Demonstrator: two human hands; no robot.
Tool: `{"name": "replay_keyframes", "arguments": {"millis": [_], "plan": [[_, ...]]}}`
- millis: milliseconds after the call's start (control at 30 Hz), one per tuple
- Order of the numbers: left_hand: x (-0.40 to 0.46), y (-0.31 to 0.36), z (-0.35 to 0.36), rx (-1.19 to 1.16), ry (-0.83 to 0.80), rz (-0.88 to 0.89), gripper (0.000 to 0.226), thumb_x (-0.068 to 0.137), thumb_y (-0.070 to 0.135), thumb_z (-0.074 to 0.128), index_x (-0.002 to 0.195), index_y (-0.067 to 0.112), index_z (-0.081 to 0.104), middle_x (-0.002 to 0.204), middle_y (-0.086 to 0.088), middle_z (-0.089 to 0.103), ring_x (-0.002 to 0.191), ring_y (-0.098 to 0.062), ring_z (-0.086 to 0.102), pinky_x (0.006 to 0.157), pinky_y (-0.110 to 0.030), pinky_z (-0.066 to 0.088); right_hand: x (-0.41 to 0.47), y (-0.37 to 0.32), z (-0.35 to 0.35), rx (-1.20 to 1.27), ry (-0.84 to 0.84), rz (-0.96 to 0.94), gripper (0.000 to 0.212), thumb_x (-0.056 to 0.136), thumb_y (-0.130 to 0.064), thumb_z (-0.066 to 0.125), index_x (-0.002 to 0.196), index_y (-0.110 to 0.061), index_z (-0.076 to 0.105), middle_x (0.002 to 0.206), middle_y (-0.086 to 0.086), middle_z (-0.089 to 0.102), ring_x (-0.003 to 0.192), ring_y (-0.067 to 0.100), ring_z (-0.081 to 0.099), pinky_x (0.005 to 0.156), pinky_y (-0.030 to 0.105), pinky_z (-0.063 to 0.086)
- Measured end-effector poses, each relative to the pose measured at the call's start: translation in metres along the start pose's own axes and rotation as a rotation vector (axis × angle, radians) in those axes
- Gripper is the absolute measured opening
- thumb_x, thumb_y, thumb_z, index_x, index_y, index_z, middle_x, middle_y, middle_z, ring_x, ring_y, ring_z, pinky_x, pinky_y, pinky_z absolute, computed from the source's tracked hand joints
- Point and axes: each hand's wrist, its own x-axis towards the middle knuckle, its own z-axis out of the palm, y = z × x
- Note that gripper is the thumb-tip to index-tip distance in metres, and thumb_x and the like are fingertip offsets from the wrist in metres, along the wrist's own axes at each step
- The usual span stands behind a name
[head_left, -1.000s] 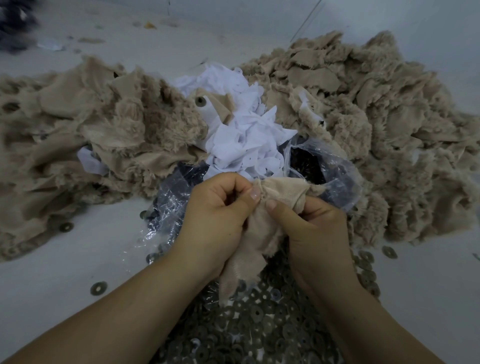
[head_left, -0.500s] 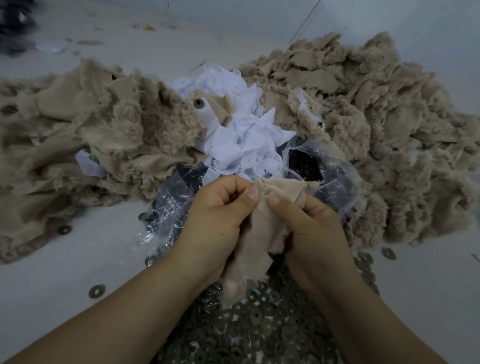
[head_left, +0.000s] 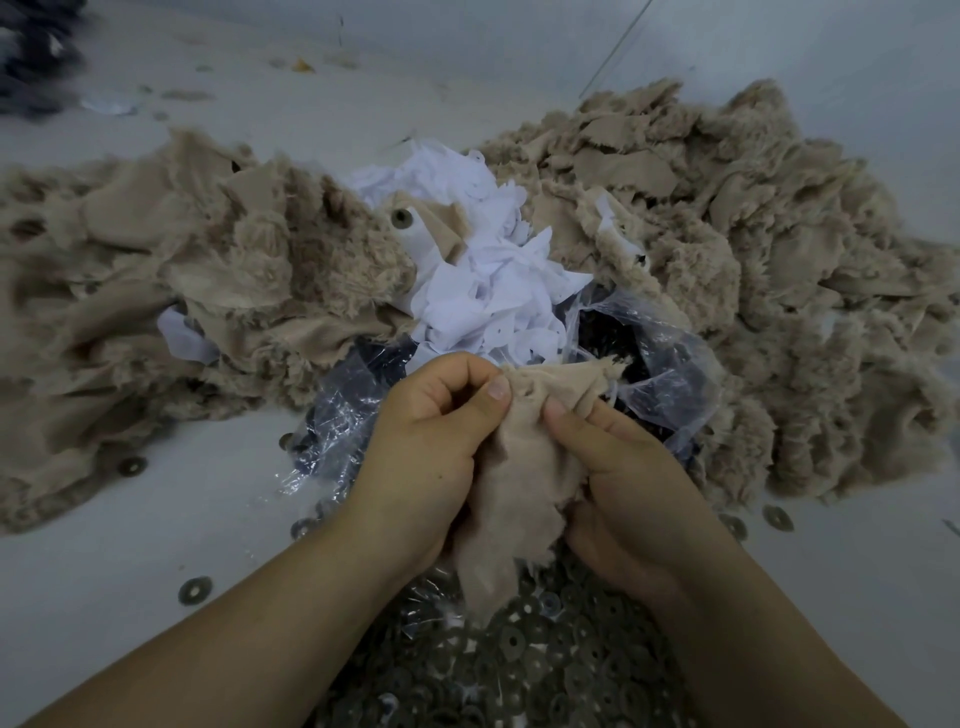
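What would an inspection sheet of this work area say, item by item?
Surface: pale flat surface, largely covered.
Job's things: beige plush piece, held above a heap of ring washers.
Clutter: left plush heap, right plush heap, white scraps, clear plastic bag, stray washer.
Hands: left hand and right hand both pinch the piece.
Cables: thin dark line on far wall, cannot tell what.
Surroundings: pale wall; blurred dark thing at far left.
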Motion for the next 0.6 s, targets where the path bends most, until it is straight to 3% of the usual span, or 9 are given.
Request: {"name": "replay_keyframes", "arguments": {"millis": [167, 233, 300, 500, 600], "plan": [[-0.0015, -0.0011, 0.0008, 0.083, -0.044, 0.068, 0.025, 0.079, 0.03, 0.073, 0.076, 0.006, 0.065, 0.069, -0.017, 0.062, 0.065, -0.019, 0.058, 0.059, -0.031, 0.051, -0.0017, 0.001, 0.0032, -0.028, -0.012, -0.001, 0.041, 0.094, -0.019, 0.053, 0.129, 0.002, 0.059, 0.123, 0.022, 0.068, 0.119, 0.033, 0.064, 0.105, 0.045, 0.05], [-0.0008, -0.0011, 0.001, 0.087, -0.018, 0.089, 0.02, 0.084, 0.022, 0.073, 0.067, 0.016, 0.067, 0.058, -0.002, 0.06, 0.057, -0.008, 0.057, 0.054, -0.023, 0.048, -0.0011, 0.0017, 0.0027, -0.012, 0.001, 0.019, 0.043, 0.092, -0.02, 0.054, 0.129, 0.002, 0.06, 0.122, 0.023, 0.068, 0.116, 0.034, 0.065, 0.104, 0.047, 0.05], [-0.0001, -0.0029, 0.0002, 0.061, -0.008, 0.086, 0.029, 0.089, 0.014, 0.068, 0.061, 0.022, 0.066, 0.052, 0.008, 0.055, 0.049, -0.003, 0.051, 0.05, -0.016, 0.044, -0.0006, 0.0019, 0.0026, 0.028, 0.003, 0.045, 0.045, 0.086, -0.019, 0.057, 0.126, 0.0, 0.062, 0.119, 0.022, 0.069, 0.109, 0.032, 0.069, 0.097, 0.045, 0.054], [0.0019, -0.006, -0.0002, -0.034, -0.003, 0.04, 0.024, 0.082, 0.021, 0.067, 0.059, 0.019, 0.064, 0.053, 0.001, 0.048, 0.054, -0.012, 0.043, 0.058, -0.023, 0.044, -0.0013, -0.0004, -0.0003, 0.052, -0.029, 0.073, 0.033, 0.083, -0.014, 0.056, 0.107, 0.0, 0.073, 0.108, 0.021, 0.073, 0.094, 0.028, 0.072, 0.09, 0.04, 0.057], [0.0001, -0.0055, 0.0009, -0.033, -0.005, 0.059, 0.023, 0.082, 0.02, 0.067, 0.059, 0.02, 0.066, 0.052, 0.004, 0.051, 0.053, -0.009, 0.046, 0.057, -0.022, 0.046, -0.0016, -0.0016, -0.0006, 0.008, -0.038, 0.069, 0.037, 0.085, -0.013, 0.055, 0.114, 0.004, 0.069, 0.113, 0.023, 0.071, 0.101, 0.029, 0.07, 0.092, 0.039, 0.056]]}}
